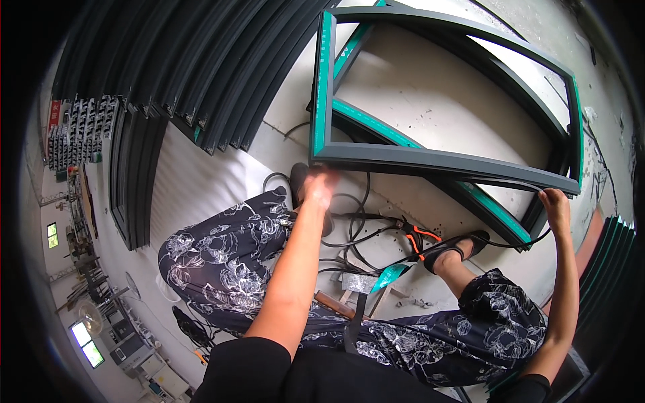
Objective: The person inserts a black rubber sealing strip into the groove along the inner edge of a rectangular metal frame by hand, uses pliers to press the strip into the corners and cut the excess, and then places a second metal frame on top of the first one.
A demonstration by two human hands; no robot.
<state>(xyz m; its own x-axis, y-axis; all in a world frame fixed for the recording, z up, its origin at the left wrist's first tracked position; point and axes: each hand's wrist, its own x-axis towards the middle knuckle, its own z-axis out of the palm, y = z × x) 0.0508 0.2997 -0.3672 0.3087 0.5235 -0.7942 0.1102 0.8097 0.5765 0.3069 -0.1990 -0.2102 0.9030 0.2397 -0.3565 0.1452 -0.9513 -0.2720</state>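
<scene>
A dark grey rectangular frame (416,156) with green film on its edges lies tilted over a second similar frame (494,206) on the floor. My right hand (555,203) is closed at the near right corner of the upper frame, pinching a thin black rubber strip (541,238). The strip runs along the frame's near edge, and a loose length curves down below the hand. My left hand (321,188) is at the frame's near left corner, smeared by motion; its fingers cannot be made out.
Orange-handled cutters (418,243) lie between my feet among loops of black strip. Near them are a grey metal block (359,283), a green film scrap (388,276) and a brown wooden bar (334,305). Long dark profiles (181,60) are stacked at the left.
</scene>
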